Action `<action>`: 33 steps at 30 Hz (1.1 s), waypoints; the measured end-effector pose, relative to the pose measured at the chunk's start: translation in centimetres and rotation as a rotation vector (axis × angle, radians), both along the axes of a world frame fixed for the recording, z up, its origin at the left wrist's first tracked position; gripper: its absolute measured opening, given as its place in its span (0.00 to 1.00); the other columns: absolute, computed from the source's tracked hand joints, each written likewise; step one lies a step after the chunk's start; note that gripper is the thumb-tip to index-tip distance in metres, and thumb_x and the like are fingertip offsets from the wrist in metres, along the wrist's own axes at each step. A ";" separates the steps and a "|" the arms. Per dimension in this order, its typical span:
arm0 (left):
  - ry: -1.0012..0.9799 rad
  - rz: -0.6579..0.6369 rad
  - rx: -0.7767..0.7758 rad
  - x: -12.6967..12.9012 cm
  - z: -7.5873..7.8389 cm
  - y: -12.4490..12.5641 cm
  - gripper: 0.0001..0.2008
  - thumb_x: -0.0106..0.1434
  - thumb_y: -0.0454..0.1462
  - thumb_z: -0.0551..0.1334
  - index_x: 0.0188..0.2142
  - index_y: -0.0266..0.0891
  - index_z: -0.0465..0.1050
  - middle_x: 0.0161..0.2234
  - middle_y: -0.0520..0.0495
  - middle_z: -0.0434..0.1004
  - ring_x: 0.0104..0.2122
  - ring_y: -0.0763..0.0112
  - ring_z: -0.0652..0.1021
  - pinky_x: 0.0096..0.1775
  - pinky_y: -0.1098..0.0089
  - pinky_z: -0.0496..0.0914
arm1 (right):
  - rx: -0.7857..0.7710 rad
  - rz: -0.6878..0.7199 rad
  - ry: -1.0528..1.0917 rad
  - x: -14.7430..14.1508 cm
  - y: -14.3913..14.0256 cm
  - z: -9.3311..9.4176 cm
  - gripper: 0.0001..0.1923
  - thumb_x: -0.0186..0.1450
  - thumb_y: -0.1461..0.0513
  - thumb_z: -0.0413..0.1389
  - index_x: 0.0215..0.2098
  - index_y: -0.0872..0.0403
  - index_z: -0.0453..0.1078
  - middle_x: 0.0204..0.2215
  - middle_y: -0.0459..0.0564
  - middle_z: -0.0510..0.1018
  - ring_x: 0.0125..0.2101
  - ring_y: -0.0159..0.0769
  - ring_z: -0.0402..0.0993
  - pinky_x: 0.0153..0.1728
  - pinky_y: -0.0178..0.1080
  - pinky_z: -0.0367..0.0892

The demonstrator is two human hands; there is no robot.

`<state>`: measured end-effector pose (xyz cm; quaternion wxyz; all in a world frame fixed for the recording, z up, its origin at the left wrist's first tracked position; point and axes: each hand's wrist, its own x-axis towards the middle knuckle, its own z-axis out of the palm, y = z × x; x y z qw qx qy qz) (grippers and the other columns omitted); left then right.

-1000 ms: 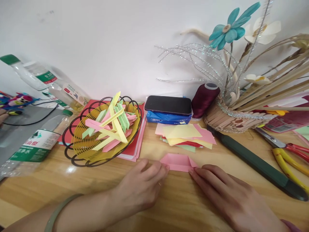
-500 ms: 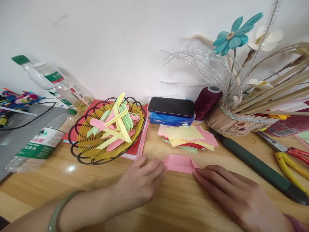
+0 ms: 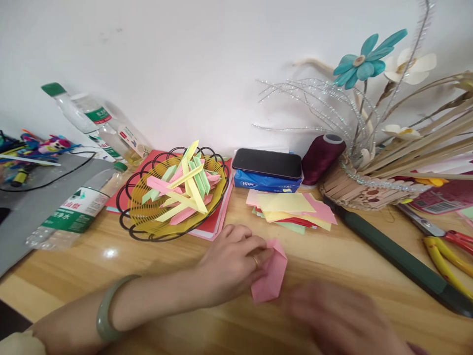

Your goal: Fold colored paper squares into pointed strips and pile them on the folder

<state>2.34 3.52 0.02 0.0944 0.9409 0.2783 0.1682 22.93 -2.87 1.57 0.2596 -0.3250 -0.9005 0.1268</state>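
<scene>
A folded sheet of pink paper with creased corners lies on the wooden table, turned lengthwise toward me. My left hand is closed on its left side, the fingers covering that edge; a ring and a pale green bangle show on this arm. Smeared by motion, my right hand is just right of the paper and apart from it; its fingers cannot be made out. Behind the pink paper lies a loose stack of coloured paper sheets. To the left, a yellow basket with a black looped rim holds several folded paper strips.
A phone rests on a blue packet by the wall, beside a maroon thread spool. A dark green long-handled tool and scissors lie at right, near a flower basket. Plastic bottles are at left.
The pink paper has turned from lying crosswise to lengthwise. My right hand has let go of it and moved down, while my left hand has shifted slightly right, still holding it.
</scene>
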 end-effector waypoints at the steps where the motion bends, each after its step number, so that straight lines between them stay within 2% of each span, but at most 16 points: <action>1: -0.021 -0.018 -0.046 0.0 -0.1 0.2 0.11 0.62 0.38 0.59 0.45 0.43 0.70 0.40 0.54 0.75 0.37 0.69 0.67 0.38 0.67 0.61 | -0.014 -0.094 -0.018 0.4 0.4 -0.3 0.14 0.67 0.66 0.42 0.46 0.55 0.66 0.38 0.51 0.78 0.40 0.30 0.73 0.40 0.32 0.69; 3: -0.073 -0.042 -0.122 -0.1 -0.3 0.6 0.11 0.62 0.37 0.60 0.45 0.46 0.70 0.41 0.57 0.75 0.37 0.71 0.67 0.40 0.68 0.61 | 0.018 -0.200 -0.094 1.2 1.2 -1.0 0.14 0.65 0.67 0.45 0.48 0.57 0.65 0.42 0.54 0.75 0.44 0.35 0.71 0.43 0.38 0.69; 7: -0.212 -0.052 -0.142 -0.7 0.1 0.7 0.08 0.62 0.36 0.60 0.43 0.43 0.71 0.38 0.54 0.77 0.36 0.71 0.68 0.40 0.68 0.62 | 0.182 -0.121 -0.199 1.8 1.7 -2.0 0.14 0.67 0.68 0.43 0.46 0.58 0.67 0.42 0.53 0.75 0.45 0.38 0.69 0.43 0.43 0.68; 10: -0.275 -0.048 -0.005 -1.1 0.6 0.1 0.05 0.62 0.32 0.58 0.38 0.38 0.71 0.34 0.50 0.77 0.33 0.70 0.68 0.37 0.68 0.62 | 0.286 -0.142 -0.262 2.1 1.1 -2.2 0.18 0.67 0.69 0.38 0.46 0.60 0.67 0.40 0.55 0.76 0.43 0.40 0.70 0.41 0.45 0.68; 13: -0.184 -0.095 0.150 -1.4 0.8 -0.4 0.04 0.61 0.31 0.58 0.36 0.35 0.71 0.32 0.49 0.76 0.32 0.69 0.69 0.34 0.67 0.62 | 0.338 -0.171 -0.334 2.4 0.8 -2.0 0.17 0.67 0.68 0.39 0.45 0.60 0.68 0.39 0.56 0.76 0.42 0.41 0.70 0.40 0.46 0.68; 17: -0.101 -0.095 0.220 -1.5 0.4 -0.1 0.04 0.62 0.32 0.57 0.36 0.34 0.70 0.31 0.49 0.76 0.33 0.69 0.70 0.34 0.67 0.61 | 0.346 -0.171 -0.349 2.5 1.1 -1.6 0.17 0.68 0.68 0.38 0.42 0.59 0.69 0.37 0.54 0.76 0.40 0.38 0.71 0.39 0.42 0.69; 20: -0.047 -0.094 0.262 -1.6 0.1 0.2 0.04 0.63 0.32 0.57 0.36 0.35 0.69 0.31 0.49 0.75 0.33 0.70 0.70 0.34 0.68 0.61 | 0.355 -0.151 -0.351 2.3 1.5 -1.1 0.19 0.67 0.68 0.37 0.47 0.60 0.66 0.37 0.54 0.76 0.40 0.37 0.71 0.38 0.41 0.69; 22: 0.001 -0.119 0.315 -1.7 0.0 0.2 0.05 0.63 0.31 0.56 0.38 0.34 0.69 0.31 0.48 0.75 0.33 0.70 0.70 0.34 0.68 0.61 | 0.346 -0.150 -0.371 2.2 1.6 -0.9 0.19 0.67 0.69 0.37 0.49 0.61 0.65 0.36 0.54 0.76 0.38 0.37 0.71 0.37 0.40 0.70; 27: 0.113 -0.210 0.406 -1.7 0.3 -0.2 0.10 0.65 0.29 0.52 0.43 0.29 0.68 0.33 0.44 0.73 0.35 0.67 0.70 0.33 0.66 0.61 | 0.282 -0.148 -0.381 2.0 1.8 -0.8 0.17 0.67 0.69 0.38 0.45 0.60 0.67 0.35 0.54 0.74 0.37 0.37 0.70 0.36 0.41 0.70; 33: 0.067 -0.212 0.391 -1.4 0.2 -0.1 0.08 0.65 0.28 0.52 0.38 0.30 0.70 0.35 0.44 0.73 0.36 0.69 0.70 0.34 0.67 0.63 | 0.176 -0.155 -0.334 2.0 2.1 -1.1 0.14 0.68 0.64 0.43 0.43 0.57 0.69 0.34 0.53 0.72 0.36 0.37 0.69 0.35 0.41 0.69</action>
